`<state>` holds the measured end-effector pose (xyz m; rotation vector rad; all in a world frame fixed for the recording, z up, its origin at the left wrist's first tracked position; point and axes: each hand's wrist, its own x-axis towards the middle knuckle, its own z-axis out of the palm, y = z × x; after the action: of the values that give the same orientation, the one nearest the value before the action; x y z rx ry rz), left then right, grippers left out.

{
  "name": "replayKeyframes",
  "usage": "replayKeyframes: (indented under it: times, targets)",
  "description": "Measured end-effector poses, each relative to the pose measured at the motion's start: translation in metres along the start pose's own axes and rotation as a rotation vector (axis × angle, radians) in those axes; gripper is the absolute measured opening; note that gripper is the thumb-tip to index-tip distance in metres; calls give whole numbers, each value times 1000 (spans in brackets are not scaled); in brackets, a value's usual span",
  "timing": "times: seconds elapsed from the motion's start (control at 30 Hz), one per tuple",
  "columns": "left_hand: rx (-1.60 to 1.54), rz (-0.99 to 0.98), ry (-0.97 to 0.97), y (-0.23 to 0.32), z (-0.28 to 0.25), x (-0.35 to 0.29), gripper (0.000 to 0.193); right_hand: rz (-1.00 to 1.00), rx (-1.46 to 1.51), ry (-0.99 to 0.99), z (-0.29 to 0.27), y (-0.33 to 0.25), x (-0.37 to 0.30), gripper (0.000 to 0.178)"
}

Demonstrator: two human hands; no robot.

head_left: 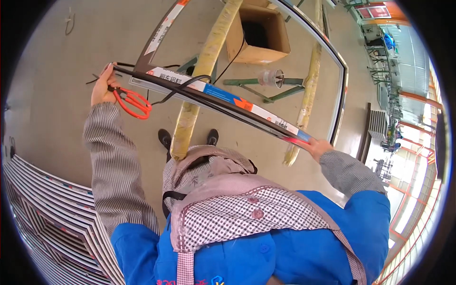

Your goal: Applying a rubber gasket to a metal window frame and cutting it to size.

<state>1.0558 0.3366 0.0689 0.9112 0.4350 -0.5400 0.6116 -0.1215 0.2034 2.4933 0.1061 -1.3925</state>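
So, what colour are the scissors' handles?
Red-orange; the scissors show best in the head view, at the left hand.

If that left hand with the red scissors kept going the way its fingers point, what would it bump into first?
Probably nothing nearby: the left hand with the red scissors points past the frame corner toward bare concrete floor. Depth is hard to judge here.

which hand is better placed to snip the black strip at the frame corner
Left, probably. The left hand holds the red-handled scissors right at the corner of the window frame, where the black rubber strip ends. The right hand is at the far end, steadying the frame.
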Motion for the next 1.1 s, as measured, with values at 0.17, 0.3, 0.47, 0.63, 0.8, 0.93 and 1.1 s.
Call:
replayKeyframes:
  times: [0.17,0.3,0.47,0.63,0.8,0.93,1.1]
  targets:
    - [-15,-27,-84,17,7,-2,12,-194,108,632,-178,-122,118,60]
    - [-39,-28,-94,34,0,7,8,-134,158,514,-244,-160,144,53]
    - [-106,1,-20,62,-64,32,7,-67,115,341,-187,-118,102,58]
    - [-92,2,-9,71,-71,44,8,-74,80,341,-242,-158,120,64]
    - [-131,-4,-20,71,-60,34,9,-32,244,639,-379,-238,211,52]
    - [-154,-69,4,72,-55,28,16,-39,744,1081,-419,-190,268,35]
    - [-113,-109,15,68,-78,47,16,-218,1061,645,-370,-174,203,38]
